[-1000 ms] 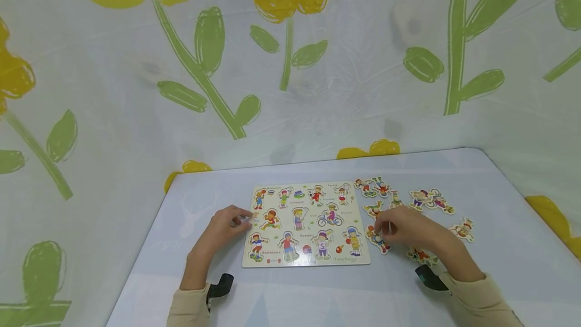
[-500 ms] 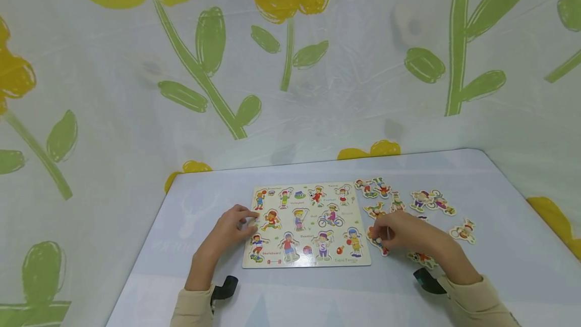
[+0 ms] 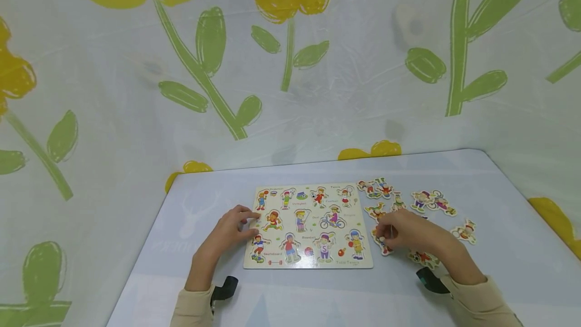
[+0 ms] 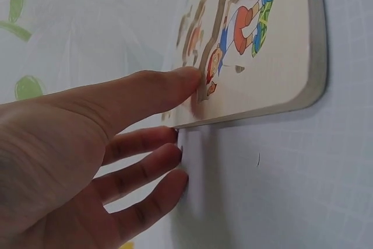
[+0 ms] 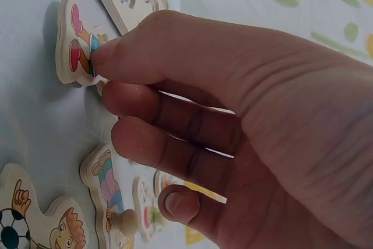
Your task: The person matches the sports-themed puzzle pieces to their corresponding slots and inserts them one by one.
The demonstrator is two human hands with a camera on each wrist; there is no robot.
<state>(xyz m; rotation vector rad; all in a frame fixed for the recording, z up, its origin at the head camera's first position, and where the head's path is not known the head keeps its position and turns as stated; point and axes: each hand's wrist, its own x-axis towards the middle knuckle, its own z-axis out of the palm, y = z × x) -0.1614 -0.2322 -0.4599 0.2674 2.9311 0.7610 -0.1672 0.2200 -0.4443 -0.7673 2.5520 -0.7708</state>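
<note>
A wooden peg puzzle board (image 3: pixel 290 261), printed with children playing sports, lies flat on the table. At its left edge my left hand (image 3: pixel 231 228) rests; in the left wrist view the thumb (image 4: pixel 180 83) touches the board's top and the other visible fingers lie beside its edge. Just right of the board, my right hand (image 3: pixel 404 231) pinches a wooden figure puzzle piece (image 5: pixel 74 56) with pink shoes, between thumb and index finger. Much of that piece is hidden behind the thumb. Its remaining fingers are loosely curled, with a soccer puzzle piece (image 5: pixel 49 225) below them.
Several loose figure pieces lie right of the board, among them a bicycle piece (image 3: pixel 465 231), a skateboard piece (image 3: pixel 369 188) and a purple-capped piece (image 3: pixel 422 200). A white curtain (image 3: pixel 336 110) with printed flowers hangs behind the table (image 3: pixel 218 185).
My left hand has moved right, its thumb and index finger now over the board's left edge. My right hand stays at the same piece, having shifted only slightly.
</note>
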